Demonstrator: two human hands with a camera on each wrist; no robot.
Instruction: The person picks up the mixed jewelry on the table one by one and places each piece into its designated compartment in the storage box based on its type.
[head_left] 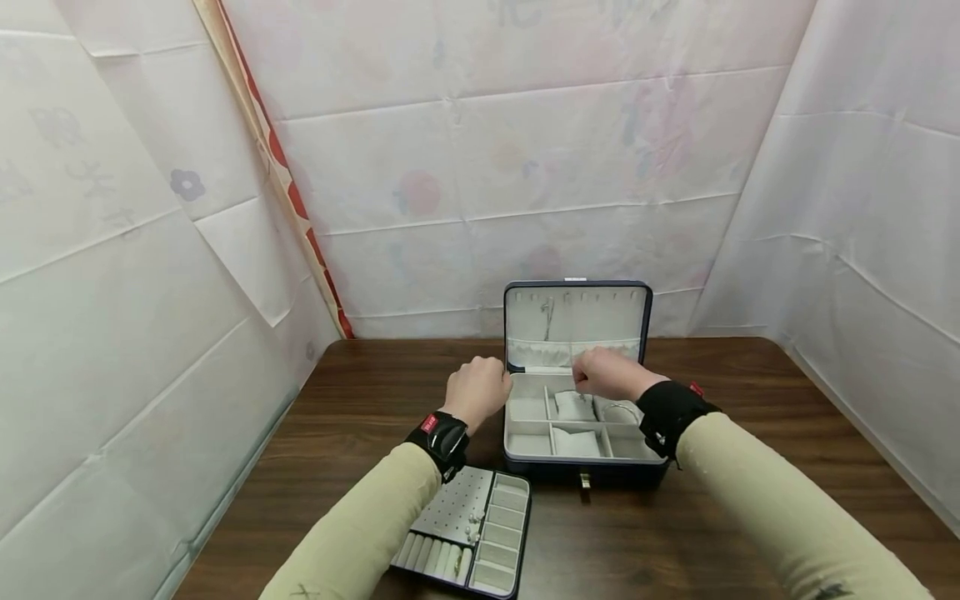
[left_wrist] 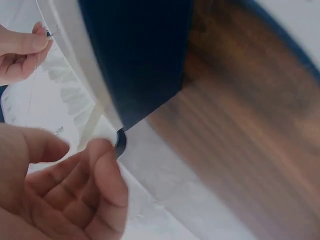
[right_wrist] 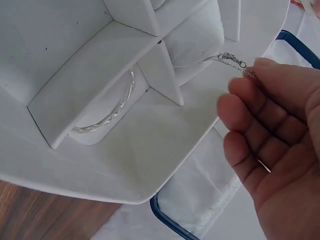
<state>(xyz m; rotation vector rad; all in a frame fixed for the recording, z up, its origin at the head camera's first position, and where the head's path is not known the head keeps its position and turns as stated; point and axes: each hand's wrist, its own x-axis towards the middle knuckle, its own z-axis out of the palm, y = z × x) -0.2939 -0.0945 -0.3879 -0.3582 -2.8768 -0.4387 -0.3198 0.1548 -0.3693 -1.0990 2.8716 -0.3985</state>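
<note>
My right hand (head_left: 611, 373) pinches a thin silver chain (right_wrist: 232, 61) between thumb and forefinger, above the back compartments of a dark-blue jewelry box (head_left: 540, 468). Part of the chain lies over a white cushion in the box. A twisted silver bangle (right_wrist: 117, 112) sits in the compartment beside that cushion. With fingers loosely curled and thumb apart, my left hand (left_wrist: 75, 190) hovers by the box's back left corner and holds nothing. The box's lid (head_left: 580, 315) stands raised, and another necklace (head_left: 548, 318) hangs inside it.
A jewelry tray (head_left: 453, 500) lies on the brown wooden table (head_left: 360, 392) in front of the box, under my left forearm. Earrings and ring rolls show in it. A second cushion (head_left: 576, 443) fills a front compartment. White sheets (head_left: 420, 150) enclose the table.
</note>
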